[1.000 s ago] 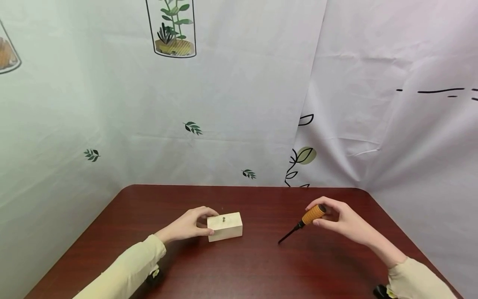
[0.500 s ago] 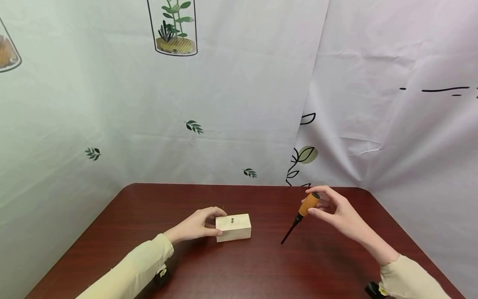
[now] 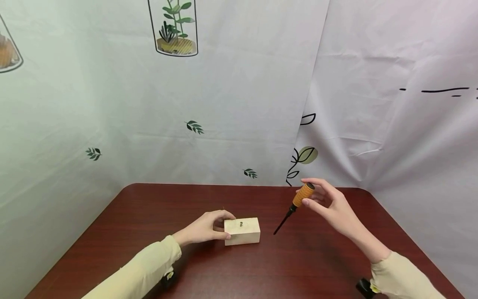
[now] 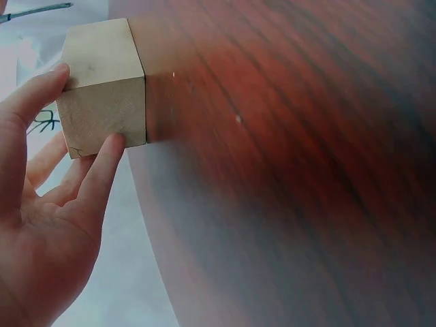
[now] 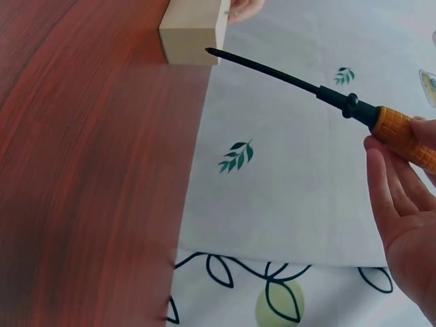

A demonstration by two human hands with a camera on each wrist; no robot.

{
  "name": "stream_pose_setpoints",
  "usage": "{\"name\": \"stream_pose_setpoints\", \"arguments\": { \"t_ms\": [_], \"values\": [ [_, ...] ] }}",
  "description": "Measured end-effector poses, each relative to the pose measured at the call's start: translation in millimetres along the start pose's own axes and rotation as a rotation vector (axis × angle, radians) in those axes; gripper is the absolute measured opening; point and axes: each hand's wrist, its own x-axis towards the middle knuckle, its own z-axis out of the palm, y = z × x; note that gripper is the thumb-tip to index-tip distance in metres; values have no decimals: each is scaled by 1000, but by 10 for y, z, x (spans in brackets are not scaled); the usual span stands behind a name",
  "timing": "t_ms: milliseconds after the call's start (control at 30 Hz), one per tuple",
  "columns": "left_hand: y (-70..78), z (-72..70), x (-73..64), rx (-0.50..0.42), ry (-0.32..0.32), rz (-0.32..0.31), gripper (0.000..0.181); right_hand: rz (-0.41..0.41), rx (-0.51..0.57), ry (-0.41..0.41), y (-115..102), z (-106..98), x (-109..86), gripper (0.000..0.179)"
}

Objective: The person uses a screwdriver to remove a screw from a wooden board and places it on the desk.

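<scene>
I make out a pale cream rectangular wooden block (image 3: 242, 238) and an orange-handled, black-shafted screwdriver (image 3: 293, 209). Dark grain streaks the reddish-brown wooden tabletop (image 3: 239, 274); green leaf sprigs (image 3: 194, 126) pattern the whitish fabric backdrop (image 3: 242, 91).

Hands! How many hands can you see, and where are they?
2. The left hand grips the left end of the block, and the right hand holds the screwdriver by its orange handle, to the right of the block.
</scene>
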Motion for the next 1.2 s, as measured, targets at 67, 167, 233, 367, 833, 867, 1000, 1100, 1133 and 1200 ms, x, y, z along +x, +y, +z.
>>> {"name": "stream_pose_setpoints", "arguments": {
  "t_ms": [67, 167, 233, 367, 833, 867, 1000, 1100, 1133, 1200],
  "values": [
    [7, 20, 16, 2, 0, 6, 46, -3, 1, 7, -20, 13, 15, 51],
    [10, 43, 37, -1, 2, 11, 46, -4, 5, 17, -47, 35, 41, 54],
    [22, 61, 48, -6, -1, 17, 46, -6, 6, 25, -65, 56, 60, 55],
    [56, 98, 65, -20, -16, 1, 46, -16, 28, 42, -95, 110, 102, 54],
    [160, 222, 109, -87, -29, 3, 46, -75, 190, -5, -143, 322, 239, 51],
    [164, 229, 111, -86, -30, 1, 46, -75, 195, -7, -147, 334, 247, 51],
    [180, 241, 101, -77, -29, -3, 46, -62, 210, -9, -173, 386, 280, 51],
    [184, 245, 85, -68, -28, -12, 46, -54, 217, -6, -192, 428, 305, 50],
    [187, 245, 79, -66, -29, -15, 45, -55, 217, -6, -197, 442, 312, 50],
    [186, 245, 67, -66, -32, -21, 45, -57, 204, -8, -203, 472, 322, 50]
  ]
}}
